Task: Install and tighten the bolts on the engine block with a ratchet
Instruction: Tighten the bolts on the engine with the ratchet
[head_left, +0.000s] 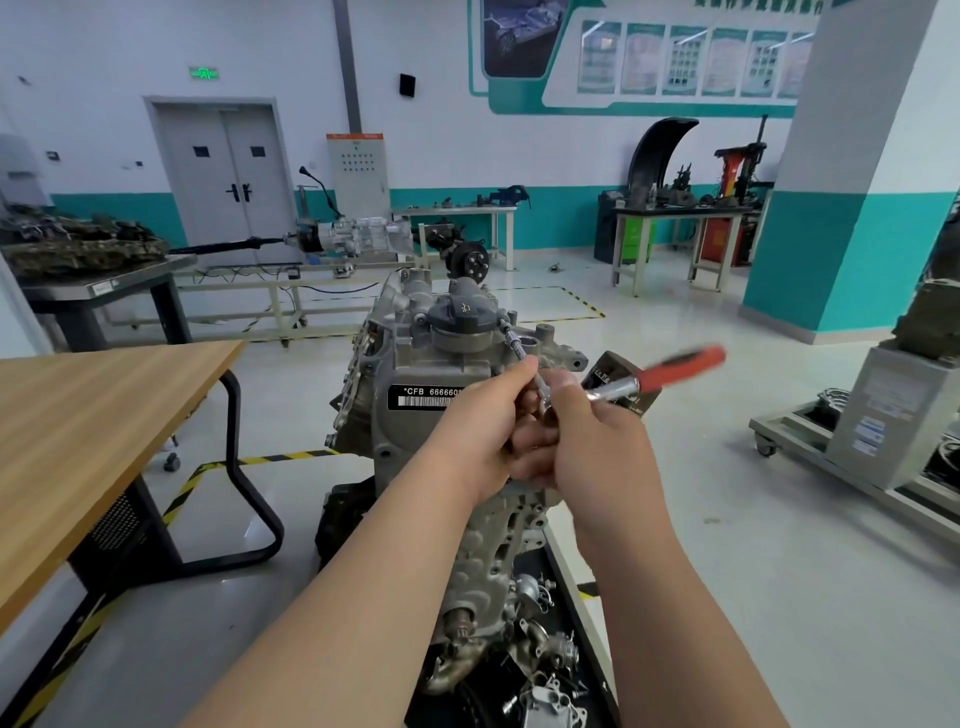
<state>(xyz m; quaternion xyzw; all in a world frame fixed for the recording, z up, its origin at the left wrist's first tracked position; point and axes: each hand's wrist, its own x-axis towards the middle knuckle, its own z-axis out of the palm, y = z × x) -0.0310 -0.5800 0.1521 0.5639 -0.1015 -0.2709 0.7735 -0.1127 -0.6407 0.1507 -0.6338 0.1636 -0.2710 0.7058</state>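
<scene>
A wooden surface (104, 395) fills the left of the frame. At centre stands the engine block (410, 364), grey cast metal, ribbed and bossed, topped by a dark round filler cap (465, 312) bearing an oil-can symbol. A black label (423, 397) on its near face reads "*CFB 66666" above a barcode, the remainder hidden behind a hand. Just right of the label, the left hand (483, 426) has its grip closed on a chrome extension bar (519, 348) that runs up to the block beside the cap. The right hand (597, 436) has its grip curled round the ratchet (618, 388) near its head, the red handle blurred and pointing to the right of the frame.
</scene>
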